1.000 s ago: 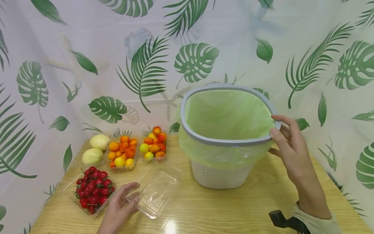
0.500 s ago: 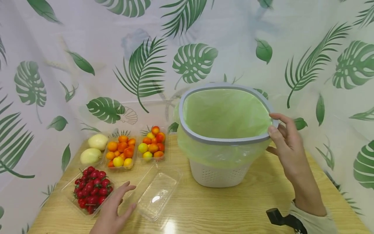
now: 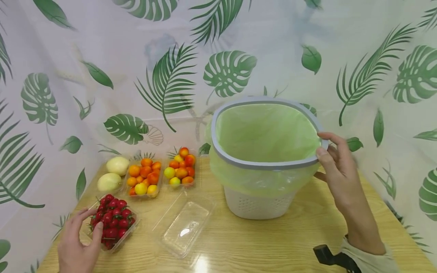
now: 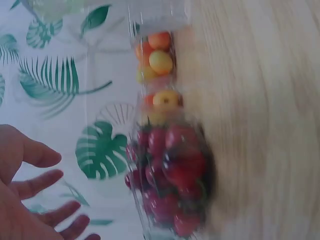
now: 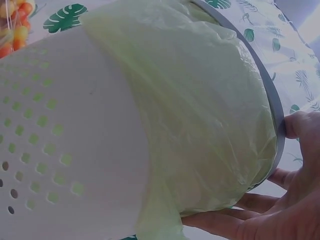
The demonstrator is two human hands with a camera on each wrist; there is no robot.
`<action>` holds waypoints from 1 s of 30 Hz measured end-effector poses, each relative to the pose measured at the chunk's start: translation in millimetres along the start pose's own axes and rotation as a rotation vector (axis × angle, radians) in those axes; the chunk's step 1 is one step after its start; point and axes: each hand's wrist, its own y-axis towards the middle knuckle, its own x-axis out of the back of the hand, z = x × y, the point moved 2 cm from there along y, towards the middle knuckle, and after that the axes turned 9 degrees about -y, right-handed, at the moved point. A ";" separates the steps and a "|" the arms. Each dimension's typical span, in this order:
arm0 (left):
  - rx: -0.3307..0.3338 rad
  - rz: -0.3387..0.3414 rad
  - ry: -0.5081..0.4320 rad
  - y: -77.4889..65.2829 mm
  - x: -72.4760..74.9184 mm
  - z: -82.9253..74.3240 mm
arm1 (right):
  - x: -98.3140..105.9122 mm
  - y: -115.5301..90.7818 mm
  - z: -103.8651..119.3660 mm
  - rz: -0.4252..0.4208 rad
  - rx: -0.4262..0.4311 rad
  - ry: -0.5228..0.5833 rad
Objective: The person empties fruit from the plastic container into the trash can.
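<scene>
My left hand [image 3: 79,239] is over the near left edge of a clear plastic box heaped with red cherry tomatoes [image 3: 114,222], fingers spread and slightly bent. In the left wrist view, the left hand [image 4: 37,187] shows a gap between its fingers and the tomatoes [image 4: 170,175]. My right hand [image 3: 341,170] pinches the right side of the grey rim of a white trash bin [image 3: 256,206], thumb on the near side. A pale green bag [image 5: 200,110] lines the bin and folds over its outside, with right-hand fingers beneath the fold in the right wrist view.
A clear plastic box [image 3: 186,229] lies with no fruit in it between tomatoes and bin. Behind stand two boxes of small orange and yellow fruit [image 3: 145,176], [image 3: 181,170] and two pale melons [image 3: 110,182]. A leaf-print curtain [image 3: 228,72] surrounds the wooden table [image 3: 239,246].
My left hand has let go of the fruitless clear box and moved left to the cherry tomatoes. My right hand keeps its grip on the bin rim.
</scene>
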 end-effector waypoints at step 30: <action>0.813 0.446 -0.487 2.8 10.6 84.0 | -4.7 -0.9 -4.4 0.017 0.032 0.009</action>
